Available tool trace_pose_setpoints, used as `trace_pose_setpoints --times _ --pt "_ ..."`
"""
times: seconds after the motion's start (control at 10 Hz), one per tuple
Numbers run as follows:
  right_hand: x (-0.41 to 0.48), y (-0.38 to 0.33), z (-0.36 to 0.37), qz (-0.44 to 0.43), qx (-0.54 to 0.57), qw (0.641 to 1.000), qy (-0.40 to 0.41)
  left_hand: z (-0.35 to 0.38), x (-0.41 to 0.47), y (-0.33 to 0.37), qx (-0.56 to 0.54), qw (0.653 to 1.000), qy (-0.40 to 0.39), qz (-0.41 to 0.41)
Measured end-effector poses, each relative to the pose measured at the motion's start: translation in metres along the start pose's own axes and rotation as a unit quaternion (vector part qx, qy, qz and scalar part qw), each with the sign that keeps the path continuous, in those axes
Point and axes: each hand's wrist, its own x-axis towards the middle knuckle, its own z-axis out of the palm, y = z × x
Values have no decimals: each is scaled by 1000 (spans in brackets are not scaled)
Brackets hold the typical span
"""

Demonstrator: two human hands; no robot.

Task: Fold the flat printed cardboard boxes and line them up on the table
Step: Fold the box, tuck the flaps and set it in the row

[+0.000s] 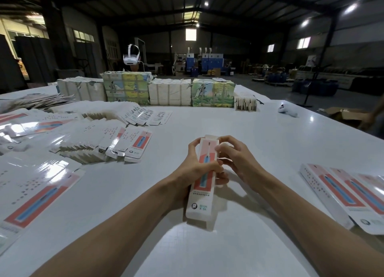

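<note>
A long white box (202, 202) with a red panel and a blue toothbrush print is held over the middle of the white table (249, 135). My left hand (192, 168) grips it around its left side and middle, fingers curled over the front. My right hand (234, 158) pinches its right edge near the far end. The box's near end shows an open flap. Several folded boxes (340, 189) lie side by side at the right. Flat printed blanks (116, 143) fan out in stacks at the left.
Bundled stacks of printed cartons (170, 89) stand in a row at the table's far side. A person wearing a white headset (131, 56) sits behind them. A white controller (287, 110) lies at the far right. A large flat blank (35, 193) lies near left.
</note>
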Motion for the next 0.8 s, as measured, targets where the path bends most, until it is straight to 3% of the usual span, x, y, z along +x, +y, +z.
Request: trace_pose_setpoints --times 0.2,0.5,0.7,0.8 --pt "6 -1 -2 4 51 994 99 -2 12 -2 14 999 34 -19" --pt "3 -2 -11 -64 -49 994 73 4 11 0 83 996 28 -15" --pt "2 -11 -8 -7 36 998 41 2 10 0 102 994 32 -15" --pt "2 -12 -9 18 54 996 65 3 11 -1 126 991 49 -3"
